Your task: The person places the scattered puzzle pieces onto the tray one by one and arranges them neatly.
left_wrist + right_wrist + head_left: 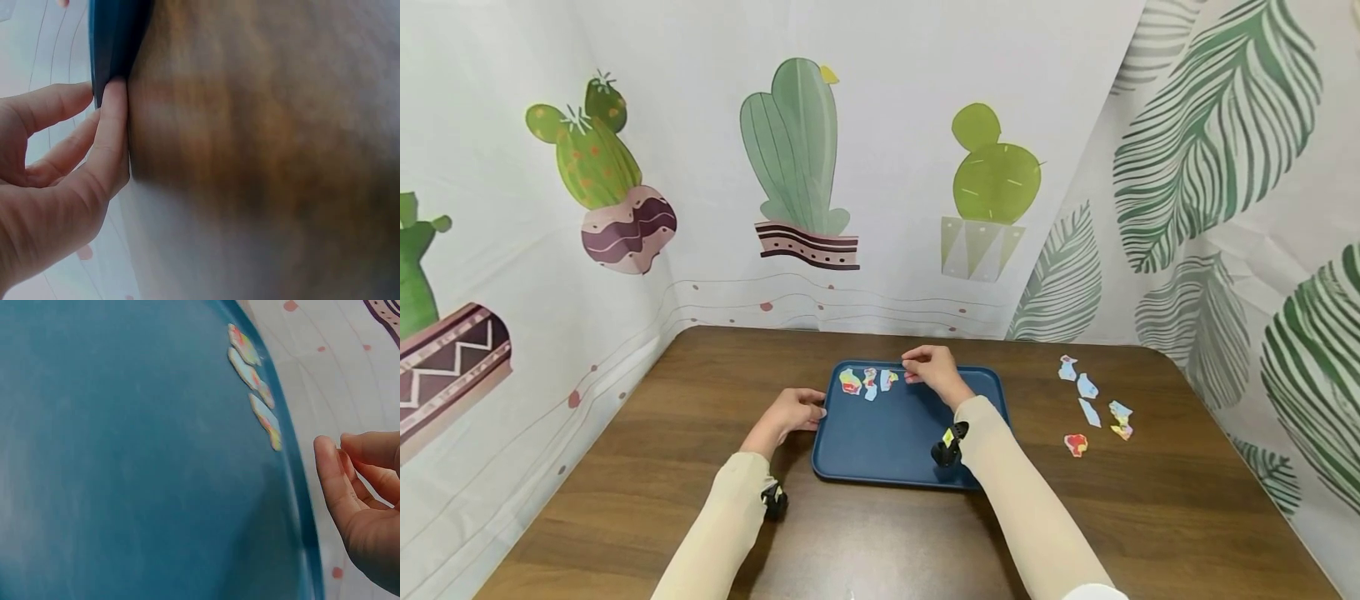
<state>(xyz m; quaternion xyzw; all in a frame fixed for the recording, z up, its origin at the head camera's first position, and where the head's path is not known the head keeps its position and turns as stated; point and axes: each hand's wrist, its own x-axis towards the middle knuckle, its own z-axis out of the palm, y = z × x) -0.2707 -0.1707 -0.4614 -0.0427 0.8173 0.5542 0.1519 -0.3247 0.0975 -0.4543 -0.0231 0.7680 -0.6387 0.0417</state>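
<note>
A dark blue tray [880, 442] lies on the wooden table, its left rim held by my left hand [793, 410]. In the left wrist view, thumb and fingers of the left hand [75, 162] pinch the tray's edge [119, 37]. Over the tray's far rim is my right hand [936, 372], fingers loosely bent. The right wrist view shows thumb and fingertips of the right hand [362, 500] close together, with nothing visible between them. Three irregular colourful puzzle pieces, including one light blue and yellow piece [887, 380], lie along the tray's far left edge, left of the right hand.
More pieces lie on the table right of the tray: several light blue ones, such as a narrow strip [1090, 412], and a red and yellow piece [1075, 444]. Behind the brown table [700, 467] hangs a white cloth [895, 167] printed with cacti and leaves.
</note>
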